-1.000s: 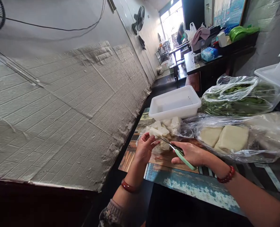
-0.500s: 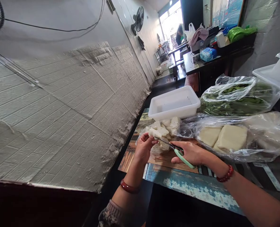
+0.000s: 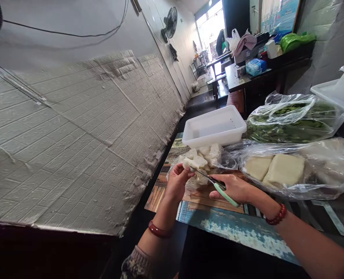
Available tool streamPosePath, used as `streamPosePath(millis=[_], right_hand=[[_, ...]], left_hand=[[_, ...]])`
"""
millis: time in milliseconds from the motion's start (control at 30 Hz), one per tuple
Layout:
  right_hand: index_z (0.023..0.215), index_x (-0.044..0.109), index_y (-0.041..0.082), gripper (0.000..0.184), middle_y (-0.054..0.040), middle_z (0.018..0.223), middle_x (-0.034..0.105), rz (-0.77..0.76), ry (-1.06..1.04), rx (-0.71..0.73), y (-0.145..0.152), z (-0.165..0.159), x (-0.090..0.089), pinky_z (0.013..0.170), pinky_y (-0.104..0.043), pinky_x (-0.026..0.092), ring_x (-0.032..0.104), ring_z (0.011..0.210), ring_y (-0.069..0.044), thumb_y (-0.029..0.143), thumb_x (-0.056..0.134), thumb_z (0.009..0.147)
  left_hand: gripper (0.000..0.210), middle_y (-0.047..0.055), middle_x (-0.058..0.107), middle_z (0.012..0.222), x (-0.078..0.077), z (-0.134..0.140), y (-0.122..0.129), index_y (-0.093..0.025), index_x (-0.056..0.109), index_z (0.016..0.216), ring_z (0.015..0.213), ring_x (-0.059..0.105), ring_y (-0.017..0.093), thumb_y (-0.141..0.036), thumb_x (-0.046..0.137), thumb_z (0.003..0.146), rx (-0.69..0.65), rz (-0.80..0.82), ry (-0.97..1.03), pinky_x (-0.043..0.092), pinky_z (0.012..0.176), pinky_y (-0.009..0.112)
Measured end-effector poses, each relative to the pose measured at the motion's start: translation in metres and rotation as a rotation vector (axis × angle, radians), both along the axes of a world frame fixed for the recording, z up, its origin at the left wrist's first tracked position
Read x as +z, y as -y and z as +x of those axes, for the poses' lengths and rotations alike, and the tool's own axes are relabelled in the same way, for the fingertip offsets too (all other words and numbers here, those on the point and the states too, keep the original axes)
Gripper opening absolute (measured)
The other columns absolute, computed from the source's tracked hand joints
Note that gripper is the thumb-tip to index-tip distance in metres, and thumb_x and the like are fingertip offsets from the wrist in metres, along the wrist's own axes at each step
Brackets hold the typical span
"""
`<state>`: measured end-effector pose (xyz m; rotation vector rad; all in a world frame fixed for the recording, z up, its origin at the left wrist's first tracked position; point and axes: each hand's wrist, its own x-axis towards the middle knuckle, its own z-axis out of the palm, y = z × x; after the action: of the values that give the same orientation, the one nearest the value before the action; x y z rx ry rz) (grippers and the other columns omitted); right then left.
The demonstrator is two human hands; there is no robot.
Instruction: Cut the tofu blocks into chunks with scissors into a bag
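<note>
My right hand (image 3: 232, 188) is closed around a pair of scissors (image 3: 225, 195) with pale green handles. Their metal blades point left, at a soft white piece of food (image 3: 189, 163) whose exact kind I cannot make out. Pinched in the fingertips of my left hand (image 3: 177, 182) is that white piece, with the blade tips right by it. Just behind both hands, a clear plastic bag holds several more white chunks (image 3: 214, 155). Parts of the bag are hidden by my left hand.
Behind the chunks stands a white plastic tub (image 3: 215, 140). To the right lie pale square slabs (image 3: 286, 169) in clear plastic and a bag of green vegetables (image 3: 291, 124). A brick-patterned wall (image 3: 87, 155) borders the left side. Someone in dark clothes (image 3: 220, 42) is far off.
Both hands stay in nearly the same place. The scissor blades have shifted very slightly at the white piece, and the distant person has changed posture.
</note>
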<state>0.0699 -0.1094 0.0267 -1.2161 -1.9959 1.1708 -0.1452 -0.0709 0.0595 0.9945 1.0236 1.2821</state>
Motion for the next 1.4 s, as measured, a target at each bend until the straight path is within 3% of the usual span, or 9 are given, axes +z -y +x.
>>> streamPosePath(millis=[267, 600, 833, 967, 1133, 1400], right_hand=[[0.105, 0.074, 0.016, 0.045, -0.0028, 0.085, 0.072, 0.076, -0.162, 0.02, -0.003, -0.002, -0.009, 0.067, -0.026, 0.043, 0.061, 0.078, -0.021, 0.053, 0.059, 0.084], [0.085, 0.072, 0.017, 0.033, -0.0008, 0.073, 0.069, 0.178, -0.124, -0.015, 0.0, -0.006, -0.007, 0.062, -0.025, 0.04, 0.06, 0.069, -0.019, 0.047, 0.058, 0.087], [0.103, 0.071, 0.019, 0.037, -0.0017, 0.077, 0.07, 0.125, 0.002, -0.068, 0.001, -0.005, -0.006, 0.06, -0.026, 0.041, 0.061, 0.068, -0.019, 0.048, 0.063, 0.082], [0.107, 0.071, 0.019, 0.04, -0.002, 0.079, 0.071, 0.114, 0.008, -0.072, 0.0, -0.002, -0.006, 0.062, -0.026, 0.044, 0.062, 0.07, -0.02, 0.05, 0.062, 0.082], [0.117, 0.069, 0.021, 0.046, -0.0033, 0.094, 0.074, 0.075, -0.057, -0.018, -0.001, -0.001, -0.005, 0.071, -0.029, 0.048, 0.064, 0.081, -0.023, 0.046, 0.065, 0.08], [0.129, 0.063, 0.016, 0.058, -0.0046, 0.094, 0.073, 0.023, -0.042, 0.0, 0.0, -0.004, -0.007, 0.075, -0.03, 0.05, 0.063, 0.082, -0.023, 0.046, 0.065, 0.079]], left_hand=[[0.04, 0.002, 0.071, 0.086, 0.0, -0.005, -0.002, -0.015, 0.066, 0.087, 0.076, 0.066, 0.013, -0.028, 0.091, 0.058, 0.006, -0.004, 0.002, 0.055, 0.068, 0.024], [0.039, 0.001, 0.07, 0.084, -0.002, -0.011, -0.004, -0.015, 0.065, 0.084, 0.071, 0.065, 0.011, -0.025, 0.092, 0.056, 0.008, -0.001, 0.039, 0.053, 0.065, 0.023], [0.041, 0.004, 0.069, 0.094, 0.003, -0.013, -0.001, -0.015, 0.065, 0.092, 0.079, 0.066, 0.014, -0.029, 0.089, 0.061, -0.032, 0.002, 0.063, 0.056, 0.071, 0.029], [0.035, 0.001, 0.066, 0.081, 0.004, -0.012, 0.0, -0.014, 0.064, 0.088, 0.07, 0.063, 0.013, -0.032, 0.086, 0.066, -0.054, 0.008, 0.098, 0.058, 0.074, 0.034], [0.037, 0.002, 0.067, 0.078, 0.004, -0.01, -0.001, -0.014, 0.062, 0.086, 0.072, 0.065, 0.014, -0.032, 0.087, 0.065, -0.024, -0.014, 0.095, 0.057, 0.074, 0.033], [0.045, 0.0, 0.069, 0.085, 0.001, -0.004, -0.002, -0.018, 0.06, 0.09, 0.074, 0.067, 0.014, -0.031, 0.09, 0.059, 0.02, 0.007, 0.097, 0.056, 0.07, 0.03]])
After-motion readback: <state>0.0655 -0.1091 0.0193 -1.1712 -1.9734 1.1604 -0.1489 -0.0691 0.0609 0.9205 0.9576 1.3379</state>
